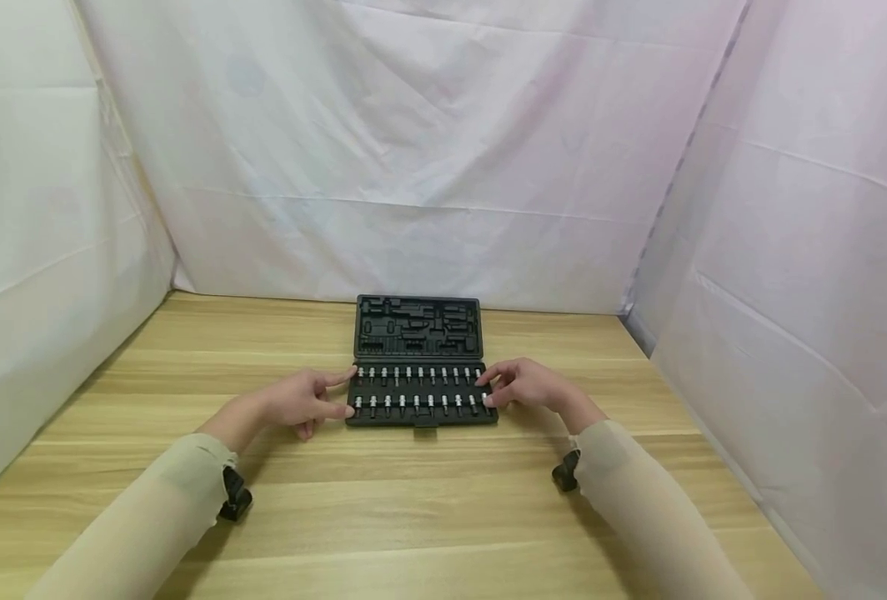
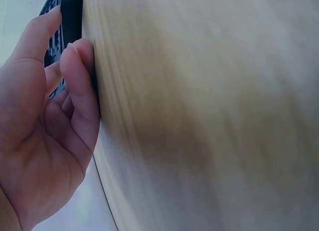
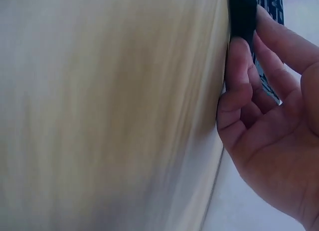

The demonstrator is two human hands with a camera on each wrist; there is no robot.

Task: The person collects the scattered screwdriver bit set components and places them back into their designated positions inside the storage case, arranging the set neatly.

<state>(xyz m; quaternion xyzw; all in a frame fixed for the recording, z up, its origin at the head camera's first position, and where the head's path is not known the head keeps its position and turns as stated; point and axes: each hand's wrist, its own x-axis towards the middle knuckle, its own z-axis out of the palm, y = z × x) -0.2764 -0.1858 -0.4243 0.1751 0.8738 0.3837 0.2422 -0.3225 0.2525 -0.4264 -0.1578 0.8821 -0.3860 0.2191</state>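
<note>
A black socket case lies unfolded on the table, its lid tipped back behind the base. Two rows of silver-topped bit sockets fill the base. At its left edge, my left hand touches the case with outstretched thumb and index finger, set apart from each other; its other fingers are bent below. My right hand touches the right edge likewise, thumb near the front corner and index finger by the rear row. Both wrist views show the left hand and right hand against the case's dark side.
Wood-grain table spreads in front of the case and to both sides. White cloth hangs behind and along the left and right. Moulded hollows in the lid hold no tools that I can make out.
</note>
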